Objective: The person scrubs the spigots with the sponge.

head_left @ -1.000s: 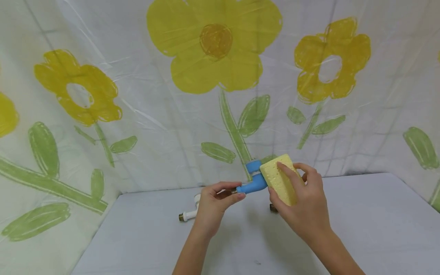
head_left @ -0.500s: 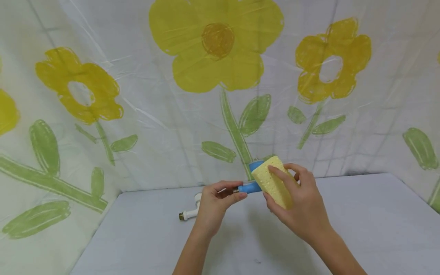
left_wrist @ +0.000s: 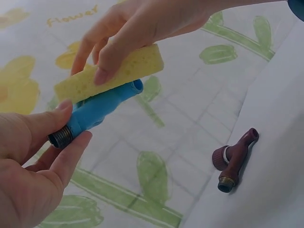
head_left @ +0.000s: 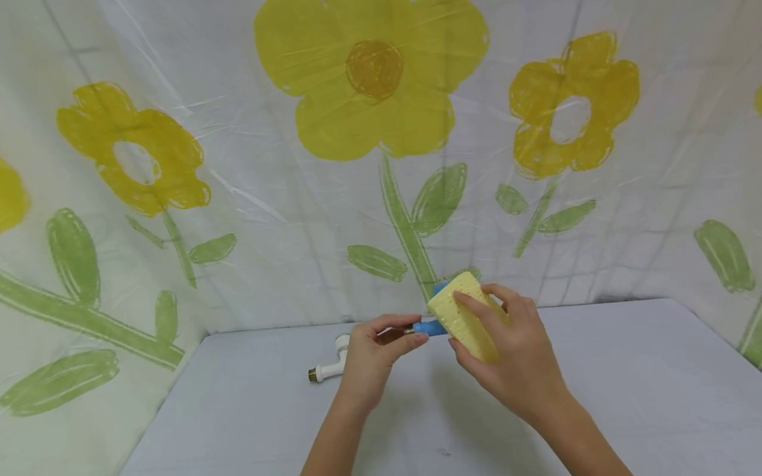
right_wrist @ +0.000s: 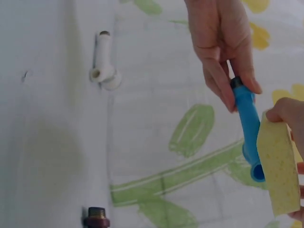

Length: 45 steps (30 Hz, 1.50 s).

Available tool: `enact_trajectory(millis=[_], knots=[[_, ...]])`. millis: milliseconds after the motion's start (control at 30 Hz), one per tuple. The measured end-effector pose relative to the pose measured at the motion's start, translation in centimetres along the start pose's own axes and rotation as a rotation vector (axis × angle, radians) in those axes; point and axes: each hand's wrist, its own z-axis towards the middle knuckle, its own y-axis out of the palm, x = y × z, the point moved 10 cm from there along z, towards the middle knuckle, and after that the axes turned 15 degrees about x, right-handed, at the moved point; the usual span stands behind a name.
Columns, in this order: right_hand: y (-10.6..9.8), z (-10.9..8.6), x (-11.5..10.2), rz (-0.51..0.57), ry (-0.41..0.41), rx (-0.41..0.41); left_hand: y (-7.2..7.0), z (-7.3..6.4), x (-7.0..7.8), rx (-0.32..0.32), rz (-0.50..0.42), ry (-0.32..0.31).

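My left hand [head_left: 370, 360] pinches the threaded metal end of a blue tap [left_wrist: 97, 111] between thumb and fingers, holding it up above the table. In my right hand [head_left: 513, 350] is a yellow sponge [head_left: 467, 317], gripped between thumb and fingers. In the left wrist view the sponge lies along the side of the blue tap, against it. The right wrist view shows the tap's open spout end beside the sponge. Much of the tap is hidden behind the sponge in the head view.
A white tap [head_left: 333, 365] lies on the white table [head_left: 238, 410], left of my left hand. A dark red tap [left_wrist: 236, 159] also lies on the table, hidden in the head view. A sheet with printed flowers [head_left: 268, 198] hangs behind the table.
My right hand has moved the sponge leftward over the blue tap, covering more of it. My left hand keeps its hold on the tap's end with little movement.
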Motion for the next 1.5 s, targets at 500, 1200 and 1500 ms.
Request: enact_trajectory(millis=[500,1200,1500], knots=[[0.6,-0.4,-1.5,0.004,-0.075,-0.022,-1.2,0.2,0.4,0.055,-0.075,-0.024],[1.0,-0.7,-2.9,0.121,-0.154,-0.123,-1.0,0.2,1.0,-0.034,-0.086,-0.023],[1.0,-0.6,-2.4,0.152,-0.145,-0.163,-0.5,0.1,0.9,-0.052,-0.074,-0.018]])
